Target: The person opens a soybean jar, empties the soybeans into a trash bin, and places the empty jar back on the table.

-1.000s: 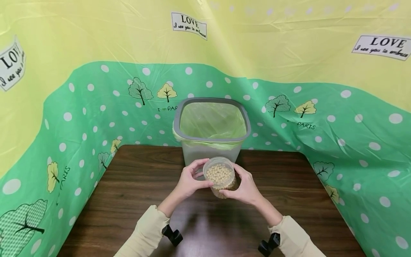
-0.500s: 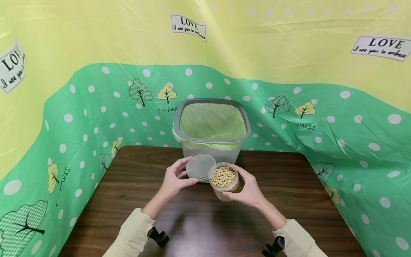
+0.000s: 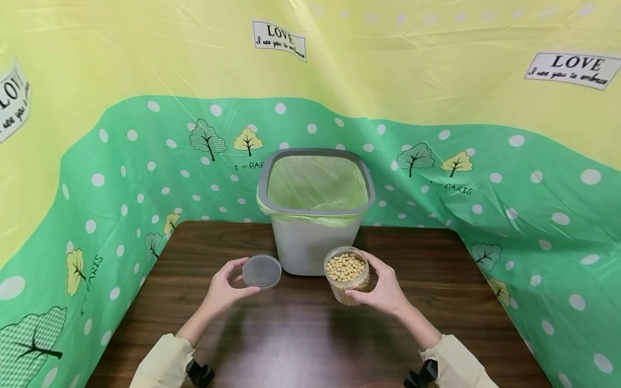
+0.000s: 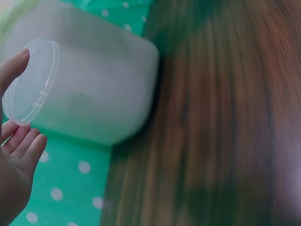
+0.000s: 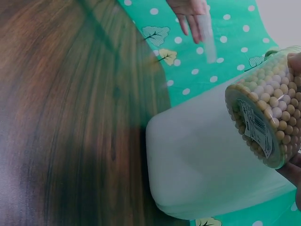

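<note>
My left hand [image 3: 225,288] pinches a round translucent plastic lid [image 3: 262,271] by its edge, thumb on one side and fingers on the other. In the left wrist view the lid [image 4: 35,82] appears tilted, its rim facing the camera. A clear plastic jar [image 3: 346,275], uncovered and nearly full of small round beige beads or beans, is in my right hand [image 3: 385,288], whose thumb and fingers curl round its side. The right wrist view shows the jar's bottom [image 5: 254,127] with a barcode label. Both things are held above the table, apart from each other.
A grey-white trash bin [image 3: 315,245] with a grey rim and a light green liner stands at the table's back edge, just behind both hands. The dark wooden table [image 3: 301,345] is enclosed by a green and yellow printed cloth [image 3: 160,140].
The lid has come off the jar and moved left and towards me with my left hand. My right hand, still holding the jar, has shifted slightly right.
</note>
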A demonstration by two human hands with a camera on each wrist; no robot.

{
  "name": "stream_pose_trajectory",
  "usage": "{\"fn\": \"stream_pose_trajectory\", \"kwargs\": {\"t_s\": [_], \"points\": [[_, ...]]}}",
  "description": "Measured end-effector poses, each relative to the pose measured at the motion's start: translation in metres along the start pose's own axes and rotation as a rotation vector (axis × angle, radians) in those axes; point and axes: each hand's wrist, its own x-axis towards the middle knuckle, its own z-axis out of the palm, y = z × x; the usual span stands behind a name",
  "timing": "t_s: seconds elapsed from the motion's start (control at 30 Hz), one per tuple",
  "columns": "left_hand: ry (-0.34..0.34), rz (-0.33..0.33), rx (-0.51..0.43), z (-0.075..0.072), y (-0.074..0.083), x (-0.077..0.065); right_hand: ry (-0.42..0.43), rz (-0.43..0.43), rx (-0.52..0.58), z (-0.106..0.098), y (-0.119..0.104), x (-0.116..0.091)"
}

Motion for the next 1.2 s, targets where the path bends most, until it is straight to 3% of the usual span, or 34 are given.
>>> {"fn": "stream_pose_trajectory", "kwargs": {"t_s": [0.07, 0.17, 0.3, 0.43, 0.57, 0.97, 1.2], "points": [[0.014, -0.019, 0.051, -0.003, 0.002, -0.003, -0.006, 0.013, 0.011, 0.0, 0.001, -0.002], [0.031, -0.065, 0.073, -0.006, -0.011, -0.005, -0.01, 0.03, 0.01, 0.0, 0.004, -0.004], [0.055, -0.142, 0.109, -0.01, -0.05, -0.006, -0.008, 0.043, -0.012, 0.0, 0.002, -0.005], [0.069, -0.204, 0.156, -0.01, -0.091, -0.009, -0.002, 0.031, -0.008, -0.003, -0.014, -0.002], [0.074, -0.234, 0.188, -0.008, -0.112, -0.013, -0.003, 0.046, 0.004, -0.006, -0.028, -0.001], [0.068, -0.204, 0.31, -0.003, -0.136, -0.026, 0.0, 0.069, -0.005, -0.007, -0.031, -0.003], [0.033, -0.115, 0.443, -0.008, -0.139, -0.028, 0.011, 0.077, -0.001, -0.007, -0.029, -0.005]]}}
